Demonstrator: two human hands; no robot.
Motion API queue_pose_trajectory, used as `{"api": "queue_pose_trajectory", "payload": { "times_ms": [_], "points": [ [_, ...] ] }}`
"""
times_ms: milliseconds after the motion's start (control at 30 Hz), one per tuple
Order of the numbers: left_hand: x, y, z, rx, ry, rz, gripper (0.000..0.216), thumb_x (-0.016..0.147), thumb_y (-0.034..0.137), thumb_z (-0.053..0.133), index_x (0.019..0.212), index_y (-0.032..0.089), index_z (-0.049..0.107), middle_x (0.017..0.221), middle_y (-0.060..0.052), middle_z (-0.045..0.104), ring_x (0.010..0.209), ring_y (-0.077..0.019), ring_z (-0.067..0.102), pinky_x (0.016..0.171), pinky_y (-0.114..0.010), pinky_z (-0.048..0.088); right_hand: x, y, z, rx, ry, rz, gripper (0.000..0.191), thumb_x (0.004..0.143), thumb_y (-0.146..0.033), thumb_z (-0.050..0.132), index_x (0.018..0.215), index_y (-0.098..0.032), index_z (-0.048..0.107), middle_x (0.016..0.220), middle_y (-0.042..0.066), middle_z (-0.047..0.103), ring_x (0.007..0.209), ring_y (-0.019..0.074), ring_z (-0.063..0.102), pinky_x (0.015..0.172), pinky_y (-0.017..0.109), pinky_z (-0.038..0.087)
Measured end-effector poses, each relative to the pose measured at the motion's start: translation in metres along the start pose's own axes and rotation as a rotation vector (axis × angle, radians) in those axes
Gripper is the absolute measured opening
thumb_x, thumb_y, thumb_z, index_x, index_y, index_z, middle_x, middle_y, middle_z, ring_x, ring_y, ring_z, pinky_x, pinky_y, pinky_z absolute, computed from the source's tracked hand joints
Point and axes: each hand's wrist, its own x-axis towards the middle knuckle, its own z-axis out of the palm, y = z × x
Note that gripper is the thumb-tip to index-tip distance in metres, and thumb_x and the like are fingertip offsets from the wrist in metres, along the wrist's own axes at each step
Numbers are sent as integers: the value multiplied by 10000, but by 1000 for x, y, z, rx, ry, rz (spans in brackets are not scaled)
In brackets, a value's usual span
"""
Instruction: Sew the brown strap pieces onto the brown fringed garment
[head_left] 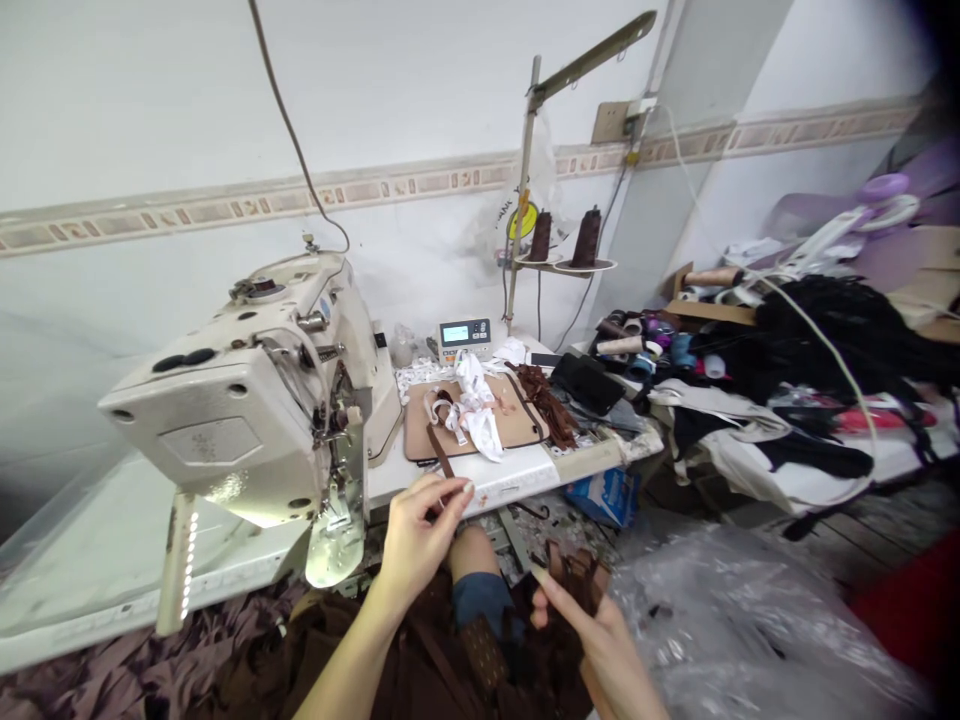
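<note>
In the head view, my left hand [424, 530] is closed in a pinch at the table's front edge. A narrow brown fabric strip [440, 452] runs up from its fingertips onto the tan board. Lower and to the right, my right hand [589, 625] is closed around a bunch of brown fabric strips [576, 572], its thumb on top. Dark brown fabric [420, 665] covers my lap beneath both hands. To the left of my left hand stands a white sewing machine [217, 400], its needle area [337, 510] lit.
White and brown scraps lie on the tan board [517, 405], with a control panel [463, 335] behind. A thread stand holds brown thread cones [587, 240]. Spools and dark cloth [817, 330] are piled to the right, above clear plastic sheeting [750, 610]. Mauve fabric [135, 660] is heaped lower left.
</note>
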Motion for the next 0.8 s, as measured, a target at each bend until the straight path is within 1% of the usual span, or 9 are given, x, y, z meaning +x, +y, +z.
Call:
{"api": "queue_pose_trajectory", "payload": {
  "times_ms": [67, 133, 267, 400, 500, 633, 667, 733, 800],
  "points": [
    [-10, 8, 8, -47, -123, -64, 196, 878, 433, 822, 986, 275, 863, 784, -54, 744, 667, -211, 648, 635, -316, 540, 3, -9, 5, 26, -12, 14, 547, 640, -541, 1024, 952, -179, 759, 711, 13, 730, 607, 180, 648, 599, 283, 521],
    [-20, 9, 16, -130, -175, -164, 242, 854, 438, 846, 1004, 251, 814, 740, -22, 703, 641, -181, 632, 606, -279, 526, 5, -14, 10, 10, -45, 4, 532, 657, -555, 1014, 917, -164, 763, 691, 17, 726, 605, 172, 641, 622, 282, 520],
    [-31, -3, 25, -295, -176, -306, 369, 800, 484, 892, 958, 217, 692, 715, 9, 680, 626, -152, 654, 598, -244, 540, 1, -16, 21, -52, -112, -31, 567, 738, -596, 958, 1023, -130, 806, 621, 13, 704, 638, 178, 643, 684, 277, 506],
    [-27, -17, 23, -297, -162, -317, 422, 791, 514, 893, 980, 200, 683, 749, -10, 706, 630, -158, 686, 595, -251, 565, -11, -8, 30, -34, -227, 40, 642, 766, -638, 920, 1118, -117, 787, 812, 73, 792, 529, 144, 609, 623, 286, 484],
    [-9, -29, 16, -217, -97, -269, 397, 816, 524, 861, 962, 189, 705, 785, -31, 724, 663, -162, 698, 628, -254, 576, -18, 1, 34, -51, -323, 66, 579, 811, -654, 879, 1035, -129, 783, 847, 89, 800, 517, 145, 617, 632, 297, 512],
    [39, -52, 6, -34, 76, -177, 323, 933, 495, 727, 1051, 194, 713, 855, -51, 748, 752, -189, 727, 677, -273, 584, -18, 9, 36, -77, -317, 9, 512, 766, -623, 929, 975, -170, 812, 903, 94, 797, 886, 254, 736, 844, 327, 576],
    [52, -59, 5, 19, 118, -156, 297, 963, 468, 685, 1076, 194, 710, 863, -54, 750, 748, -195, 727, 671, -280, 581, -17, 11, 37, -78, -315, 8, 524, 740, -638, 940, 957, -176, 817, 889, 92, 792, 888, 261, 736, 849, 335, 579],
    [79, -72, 1, 129, 195, -119, 232, 1003, 381, 617, 1091, 190, 713, 934, -80, 766, 819, -218, 745, 733, -312, 595, -13, 14, 39, -98, -357, 26, 550, 730, -688, 921, 871, -169, 809, 813, 86, 771, 718, 226, 711, 744, 325, 579],
    [103, -84, -2, 256, 264, -88, 190, 1014, 303, 599, 1081, 187, 732, 1037, -108, 776, 964, -250, 748, 876, -370, 595, -10, 21, 39, -137, -418, 52, 594, 759, -737, 871, 789, -151, 777, 738, 79, 745, 525, 159, 627, 586, 283, 522]
  ]
}}
